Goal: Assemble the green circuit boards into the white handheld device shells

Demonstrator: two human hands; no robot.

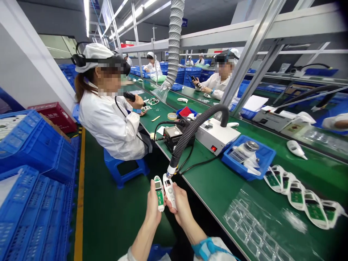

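My left hand point(152, 204) is closed on a white device half with a green circuit board point(159, 195) and a small grey screen showing. Right beside it, my right hand point(179, 203) grips a white front shell point(170, 192) with a dark window and round buttons. The nozzle of a black corrugated hose point(182, 145) comes down to the top end of that shell. Both parts are held upright, side by side, in front of the table edge. A blue strap point(207, 248) is around my right wrist.
On the green table point(201, 188) are a white box with a red switch point(217, 134), a blue tray point(248, 157), clear blister trays point(252, 224) and a row of open devices point(297, 195). A co-worker point(108, 112) sits at left. Blue crates point(35, 145) stand on the left.
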